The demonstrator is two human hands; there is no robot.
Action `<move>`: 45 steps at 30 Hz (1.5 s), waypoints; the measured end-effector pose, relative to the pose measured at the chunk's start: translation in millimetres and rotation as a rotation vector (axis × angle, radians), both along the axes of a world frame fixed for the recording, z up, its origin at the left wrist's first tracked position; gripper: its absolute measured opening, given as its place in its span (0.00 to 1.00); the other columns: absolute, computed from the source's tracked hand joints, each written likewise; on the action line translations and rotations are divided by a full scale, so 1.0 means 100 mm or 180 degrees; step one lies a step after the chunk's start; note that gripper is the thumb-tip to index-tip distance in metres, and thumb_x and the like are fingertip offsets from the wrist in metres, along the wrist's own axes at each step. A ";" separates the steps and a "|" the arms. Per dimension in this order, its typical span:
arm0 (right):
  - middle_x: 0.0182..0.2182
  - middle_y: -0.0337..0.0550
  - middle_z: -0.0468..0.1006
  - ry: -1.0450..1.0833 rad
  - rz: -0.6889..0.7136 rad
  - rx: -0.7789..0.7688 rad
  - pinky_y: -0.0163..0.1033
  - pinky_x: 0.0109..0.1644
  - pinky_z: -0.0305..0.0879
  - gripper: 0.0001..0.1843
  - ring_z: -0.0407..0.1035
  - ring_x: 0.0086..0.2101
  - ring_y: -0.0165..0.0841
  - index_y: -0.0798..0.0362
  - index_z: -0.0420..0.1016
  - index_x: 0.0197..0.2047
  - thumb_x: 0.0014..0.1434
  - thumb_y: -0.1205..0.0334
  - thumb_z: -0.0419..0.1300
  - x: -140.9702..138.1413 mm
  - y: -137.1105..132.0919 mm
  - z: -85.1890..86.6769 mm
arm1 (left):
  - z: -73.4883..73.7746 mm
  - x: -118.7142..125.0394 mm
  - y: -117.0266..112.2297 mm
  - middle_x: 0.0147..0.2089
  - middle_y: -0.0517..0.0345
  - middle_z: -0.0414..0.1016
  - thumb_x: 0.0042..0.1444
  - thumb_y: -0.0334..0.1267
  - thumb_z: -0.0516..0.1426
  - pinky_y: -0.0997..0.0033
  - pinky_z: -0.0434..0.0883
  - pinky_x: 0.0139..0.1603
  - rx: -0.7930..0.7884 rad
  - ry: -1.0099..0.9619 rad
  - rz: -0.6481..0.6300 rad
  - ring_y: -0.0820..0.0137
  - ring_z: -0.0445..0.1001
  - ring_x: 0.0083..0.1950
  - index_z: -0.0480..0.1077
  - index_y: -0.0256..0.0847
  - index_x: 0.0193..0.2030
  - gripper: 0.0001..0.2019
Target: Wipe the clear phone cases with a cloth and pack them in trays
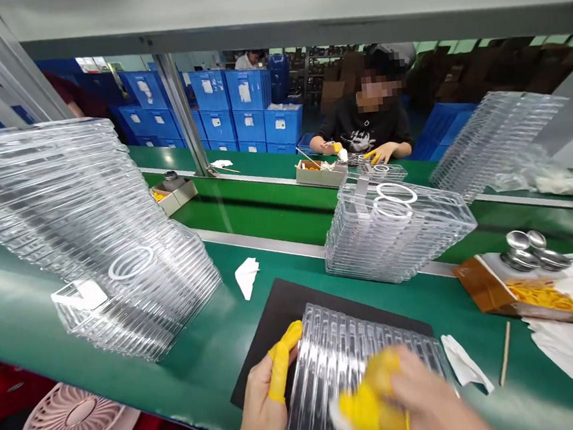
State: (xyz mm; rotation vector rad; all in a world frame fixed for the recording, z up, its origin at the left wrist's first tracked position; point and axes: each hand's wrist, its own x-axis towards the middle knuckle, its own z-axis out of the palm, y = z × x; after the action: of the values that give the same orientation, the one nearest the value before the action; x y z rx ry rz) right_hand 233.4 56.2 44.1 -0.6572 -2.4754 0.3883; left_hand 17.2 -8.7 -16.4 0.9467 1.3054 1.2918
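Note:
A ribbed clear plastic tray (359, 362) lies on a black mat (285, 315) at the near edge of the green bench. My left hand (265, 404), with yellow finger cots, grips the tray's left edge. My right hand (407, 398) is blurred, with yellow finger cots, and presses a white cloth (340, 419) onto the tray's surface. Tall stacks of similar clear trays (132, 289) lean to my left, and another stack (398, 232) stands ahead.
Metal discs sit on an orange-and-white package (528, 281) at right, near white wipes (562, 351) and a wooden stick (504, 353). A pink fan (71, 421) sits below the bench at lower left. Across the belt, a co-worker (364, 128) handles items over a small box; blue crates stand behind.

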 end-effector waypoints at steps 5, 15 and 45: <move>0.31 0.48 0.74 -0.0225 -0.0553 0.0590 0.44 0.36 0.62 0.14 0.64 0.33 0.39 0.52 0.78 0.34 0.63 0.71 0.51 -0.41 0.53 0.13 | 0.00 -0.05 -0.02 0.52 0.53 0.78 0.65 0.50 0.50 0.62 0.73 0.53 0.0198 0.0556 -0.0093 0.58 0.76 0.50 0.74 0.45 0.55 0.19; 0.27 0.40 0.72 -0.0210 0.0359 -0.0022 0.37 0.34 0.61 0.13 0.64 0.30 0.32 0.48 0.73 0.32 0.67 0.63 0.53 -0.44 0.08 0.02 | -0.03 -0.06 -0.02 0.39 0.57 0.80 0.65 0.48 0.50 0.69 0.72 0.39 0.0485 0.0720 -0.0275 0.63 0.75 0.36 0.76 0.46 0.47 0.16; 0.28 0.39 0.74 -0.0007 -0.0223 -0.0171 0.36 0.31 0.62 0.09 0.66 0.28 0.32 0.49 0.74 0.43 0.66 0.68 0.54 -0.15 -0.36 -0.13 | -0.03 -0.09 -0.01 0.45 0.56 0.79 0.65 0.47 0.51 0.72 0.74 0.34 0.0461 0.0829 -0.0346 0.61 0.78 0.41 0.76 0.48 0.51 0.16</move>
State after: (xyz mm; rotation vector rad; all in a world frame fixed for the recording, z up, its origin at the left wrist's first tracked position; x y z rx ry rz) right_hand 218.7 20.1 31.2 -0.7643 -2.4438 0.4289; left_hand 8.1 -9.4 -19.1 1.3052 1.3493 1.2206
